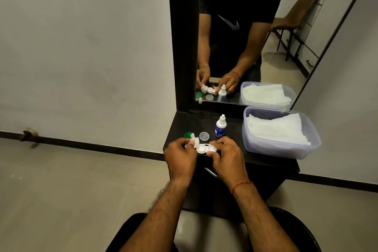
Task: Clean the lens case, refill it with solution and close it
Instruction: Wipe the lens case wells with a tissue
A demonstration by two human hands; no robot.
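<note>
Your right hand pinches the lens case over the table edge; left fingers clench a tissue. Wiping hard could flick it floorward, or knock the loose caps.

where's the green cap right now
In the head view, the green cap lies on the black dresser top near its left edge, just beyond the left hand and left of the clear cap.

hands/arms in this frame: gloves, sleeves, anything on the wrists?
No gloves. Left hand and right hand are bare, forearms uncovered, no sleeves reaching them. A thin red thread bracelet circles the right wrist; the left wrist carries nothing.
</note>
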